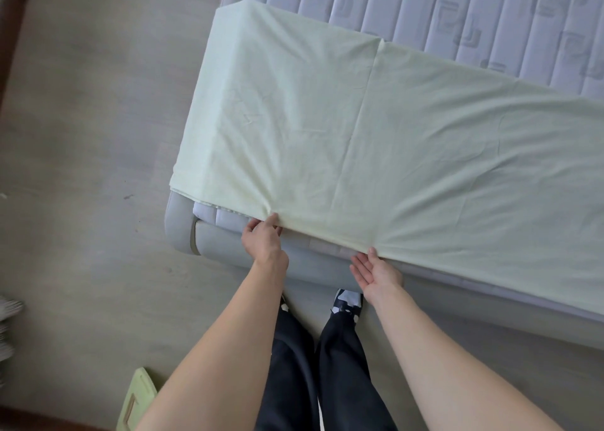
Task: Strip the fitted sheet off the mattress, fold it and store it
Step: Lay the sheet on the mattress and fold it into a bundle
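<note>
Sheet cut off at right edge; left hand fingers hidden under hem; striped object blurred.

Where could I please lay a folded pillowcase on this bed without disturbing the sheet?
The bare quilted mattress beyond the sheet's far edge is free, toward the top of the view. A small uncovered corner shows by the left hand. The near edge is crowded: the left hand pinches the hem, and the right hand touches it.

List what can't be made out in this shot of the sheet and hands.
Head view only:
- Sheet: its right end is cut off by the frame edge.
- Left hand: fingertips hidden under the sheet's edge.
- Right hand: grip on the hem unclear.
- Green object: cut off by the left arm and the bottom frame edge, unidentifiable.
</note>
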